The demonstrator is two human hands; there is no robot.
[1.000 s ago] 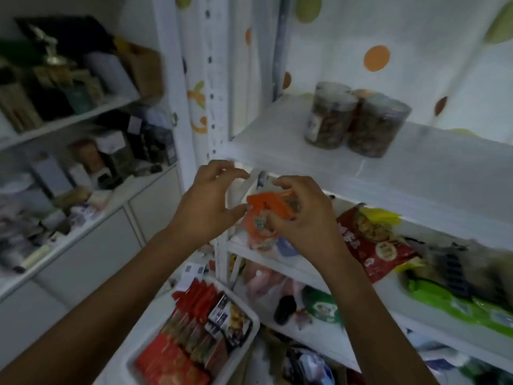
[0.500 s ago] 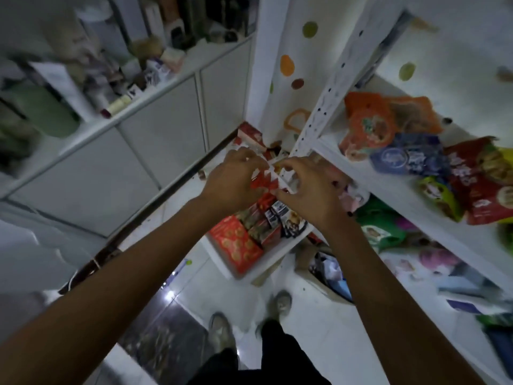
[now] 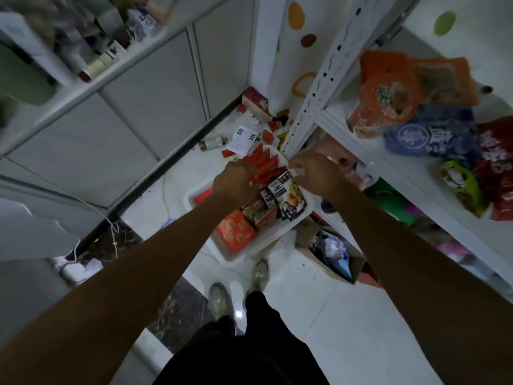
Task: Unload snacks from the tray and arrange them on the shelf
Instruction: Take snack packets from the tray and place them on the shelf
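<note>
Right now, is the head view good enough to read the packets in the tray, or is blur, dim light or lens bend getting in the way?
Head view: dim, flat light, with one small glare spot on the floor tile; the dark packets in the tray are fairly sharp but their print is unreadable; the top-left clutter smears; the wide lens tilts the shelf post.

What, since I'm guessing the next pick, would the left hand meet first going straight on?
Probably the red packets in the white tray; the left hand points down at them, contact unclear.
</note>
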